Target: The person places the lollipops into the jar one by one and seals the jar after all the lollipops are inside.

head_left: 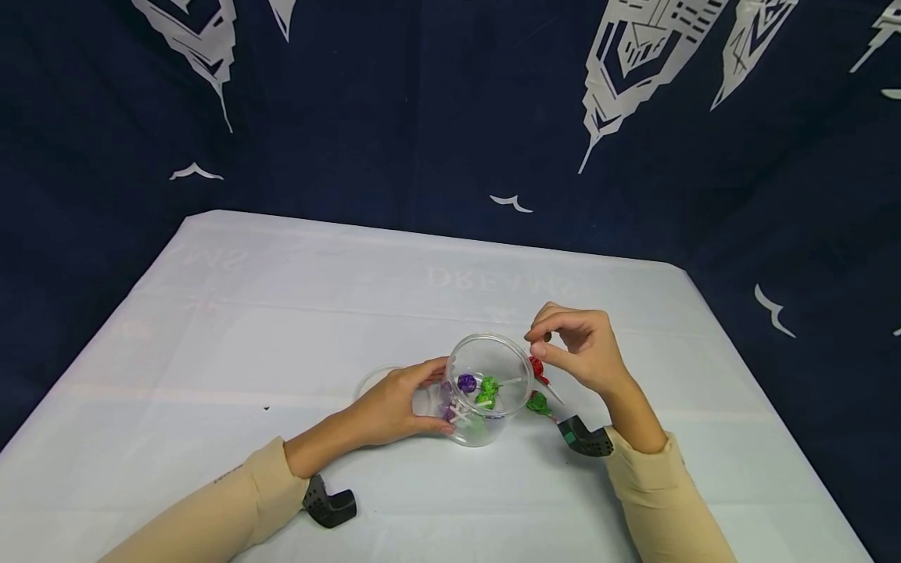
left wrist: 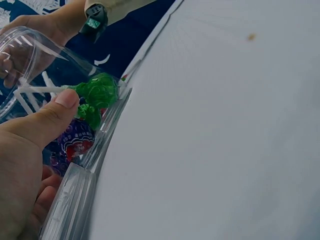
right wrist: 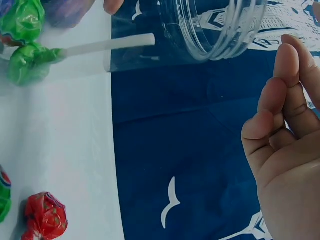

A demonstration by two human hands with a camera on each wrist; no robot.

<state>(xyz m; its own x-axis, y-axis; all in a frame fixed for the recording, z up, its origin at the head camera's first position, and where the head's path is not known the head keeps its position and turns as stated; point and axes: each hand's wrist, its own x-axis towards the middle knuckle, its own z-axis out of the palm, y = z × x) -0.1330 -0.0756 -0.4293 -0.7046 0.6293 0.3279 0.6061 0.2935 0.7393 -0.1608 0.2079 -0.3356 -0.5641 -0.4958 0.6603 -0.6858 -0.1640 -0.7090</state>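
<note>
My left hand [head_left: 394,403] grips a clear plastic jar [head_left: 473,436] around its side, thumb in front. Inside the jar lie a purple lollipop [head_left: 467,383] and green lollipops [head_left: 489,385], with white sticks slanting up; the left wrist view shows a green wrapper [left wrist: 100,90] near the thumb. My right hand [head_left: 580,344] hovers by the jar's rim on the right, fingers loosely bent, nothing seen in them. In the right wrist view those fingers [right wrist: 286,65] are beside the jar mouth. Below this hand, a red lollipop [head_left: 537,367] and a green lollipop [head_left: 538,403] lie on the table.
A clear round lid [head_left: 362,381] lies on the white-covered table [head_left: 211,352], partly behind my left hand. A tiny dark speck [head_left: 267,407] sits left of it. Dark blue cloth [head_left: 422,117] with white prints hangs beyond the table's far edge.
</note>
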